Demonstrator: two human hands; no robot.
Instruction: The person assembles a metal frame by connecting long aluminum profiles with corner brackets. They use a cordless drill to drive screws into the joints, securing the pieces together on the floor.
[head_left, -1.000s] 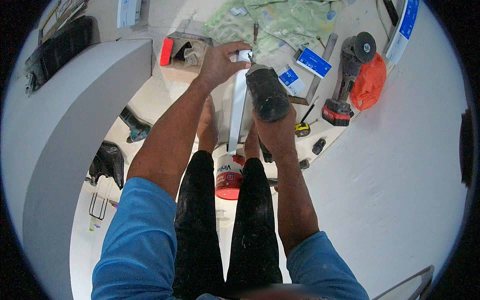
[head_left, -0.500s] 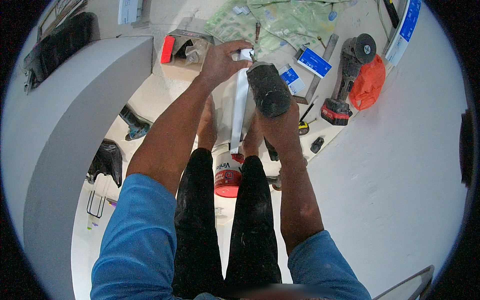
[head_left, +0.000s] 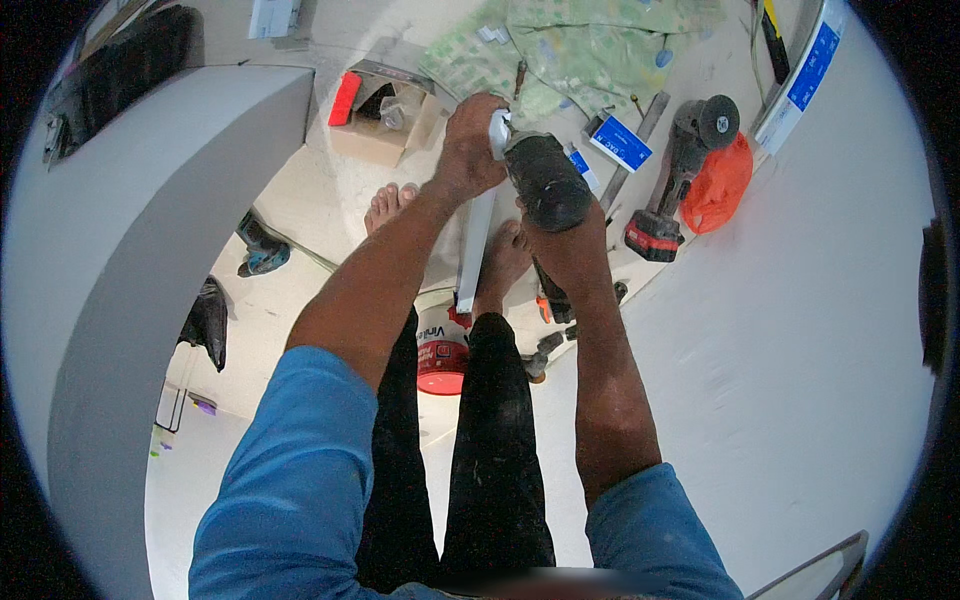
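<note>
Both hands have shifted slightly toward the upper centre of the frame since half a second ago, and the bare feet now show more plainly beneath them. The left hand (head_left: 468,150) has its fingers wrapped closed around the top end of a long white strip (head_left: 474,245), which hangs steeply down from the upper centre toward the middle of the frame, its lower end over the floor near a red and white bucket (head_left: 441,352). The right hand (head_left: 570,245) grips a dark power drill (head_left: 545,180), fingers closed about its body; the drill's nose meets the strip's top end just beside the left hand, though the contact point is probably hidden by the fingers.

On the floor to the right lie a grinder with a red battery (head_left: 680,170) and an orange bag (head_left: 720,185) touching it. A blue and white packet (head_left: 620,142) lies near the drill. An open cardboard box (head_left: 385,125) sits at upper left of the hands, and a green patterned sheet (head_left: 580,45) spreads along the top.
</note>
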